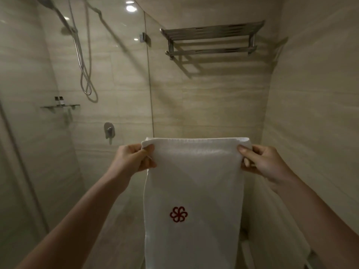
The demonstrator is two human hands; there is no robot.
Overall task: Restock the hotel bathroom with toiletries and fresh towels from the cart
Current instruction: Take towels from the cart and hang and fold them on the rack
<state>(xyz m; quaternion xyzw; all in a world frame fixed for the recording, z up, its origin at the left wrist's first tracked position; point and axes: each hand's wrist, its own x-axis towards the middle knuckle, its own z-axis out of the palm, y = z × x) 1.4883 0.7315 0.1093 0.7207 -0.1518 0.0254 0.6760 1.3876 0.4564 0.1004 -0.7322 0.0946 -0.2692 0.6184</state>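
One white folded cloth towel (194, 181) hangs in mid-air, below and apart from the wall-mounted steel slatted rack (211, 38). Left hand (132, 160) pinches its upper left corner; right hand (266, 162) pinches its upper right corner. Marking: dark red embroidered pinwheel emblem (178, 214). Two small shelf bottles (59, 100): labels too small to read.

Your left hand (132, 160) pinches the top left corner of the white folded cloth towel (194, 181), your right hand (266, 162) the top right corner; the towel hangs down between them, in front of you. The silver slatted metal rack (211, 38) is on the back wall, above and behind the towel, well apart. The clear glass shower panel (132, 94) stands left of the rack. Behind it: the chrome handheld shower head (58, 12) at top left, the small glass wall shelf (60, 106) lower, two small dark-capped bottles (59, 100) on it, and the round chrome mixer valve (109, 131) below and right of the shelf.
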